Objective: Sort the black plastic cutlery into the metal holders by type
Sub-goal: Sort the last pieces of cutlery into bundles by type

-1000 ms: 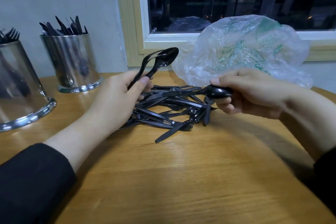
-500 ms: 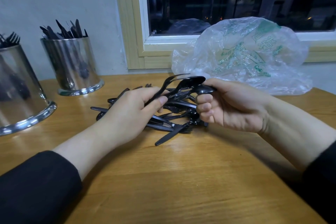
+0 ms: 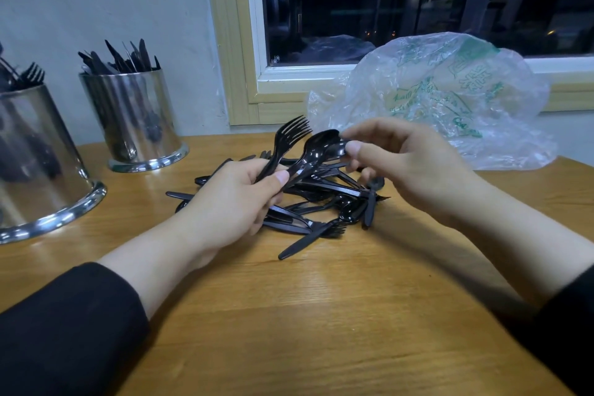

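Left hand [image 3: 231,202]: you now grip a fork [image 3: 286,145] and spoon [image 3: 316,148], spoon newly handed over. Right hand [image 3: 408,167]: fingertips pinch the spoon bowl. Cutlery pile [image 3: 315,206]: mid-tabletop. Holders [image 3: 135,119]: left edge, awaiting delivery.

The left hand [image 3: 238,202] sits low with its fingers curled, thumb pressing forward against the index finger. The right hand [image 3: 408,167] hovers just beside it, slightly higher, thumb and forefinger pinched, its other fingers loosely bent. Both forearms wear black sleeves [image 3: 61,325].
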The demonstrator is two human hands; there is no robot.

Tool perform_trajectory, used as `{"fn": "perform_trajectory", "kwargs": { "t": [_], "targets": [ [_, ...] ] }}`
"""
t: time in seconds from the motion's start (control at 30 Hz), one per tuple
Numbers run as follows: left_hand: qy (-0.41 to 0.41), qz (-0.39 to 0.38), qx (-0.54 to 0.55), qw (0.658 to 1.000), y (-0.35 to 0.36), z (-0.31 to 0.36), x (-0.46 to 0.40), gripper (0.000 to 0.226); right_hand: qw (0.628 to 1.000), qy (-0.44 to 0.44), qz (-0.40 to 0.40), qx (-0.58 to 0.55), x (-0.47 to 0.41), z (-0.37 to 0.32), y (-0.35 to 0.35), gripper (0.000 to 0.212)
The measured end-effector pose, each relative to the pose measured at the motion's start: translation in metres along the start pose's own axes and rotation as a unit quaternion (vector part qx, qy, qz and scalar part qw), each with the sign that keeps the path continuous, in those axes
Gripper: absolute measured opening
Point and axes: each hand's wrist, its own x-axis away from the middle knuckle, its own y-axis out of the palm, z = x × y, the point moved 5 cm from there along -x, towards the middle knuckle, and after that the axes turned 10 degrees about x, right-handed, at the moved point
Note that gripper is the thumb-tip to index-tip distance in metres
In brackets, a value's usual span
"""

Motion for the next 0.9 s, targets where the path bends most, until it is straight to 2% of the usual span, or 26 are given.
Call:
{"fn": "perform_trajectory", "kwargs": {
  "t": [0.13,0.23,0.33,0.5,0.63,0.67,0.73,0.83,0.9],
  "targets": [
    [-0.018,-0.021,0.034,0.999,0.003,-0.001,0.001,0.035,0.995,-0.054,0.056,0.069,0.001,-0.008,-0.004,0.009],
    [-0.018,-0.037,0.061,0.997,0.011,0.001,0.004,0.024,0.986,-0.05,0.11,0.117,0.0,-0.006,-0.007,0.019],
    [-0.021,-0.049,0.077,0.996,0.018,0.003,0.008,0.028,0.98,-0.031,0.153,0.124,-0.001,-0.003,-0.004,0.027],
    [-0.03,-0.058,0.09,0.994,0.019,0.0,0.007,0.041,0.976,0.004,0.174,0.127,-0.002,0.003,-0.006,0.032],
    [-0.018,-0.05,0.068,0.996,0.019,0.0,0.006,0.028,0.975,0.019,0.172,0.137,-0.003,0.003,-0.008,0.038],
    [-0.014,-0.039,0.063,0.997,0.018,0.0,0.005,0.026,0.974,0.03,0.167,0.148,-0.004,0.005,-0.011,0.04],
    [0.002,-0.012,0.038,0.999,0.011,0.0,0.002,0.027,0.961,0.05,0.123,0.242,-0.008,0.011,-0.018,0.043],
    [0.016,0.02,0.008,1.0,0.002,0.0,0.0,0.03,0.921,0.099,-0.014,0.375,-0.009,0.031,-0.018,0.042],
    [0.02,0.038,0.032,0.999,0.0,0.0,-0.002,0.019,0.902,0.121,-0.076,0.407,-0.006,0.04,-0.013,0.042]
  ]
}}
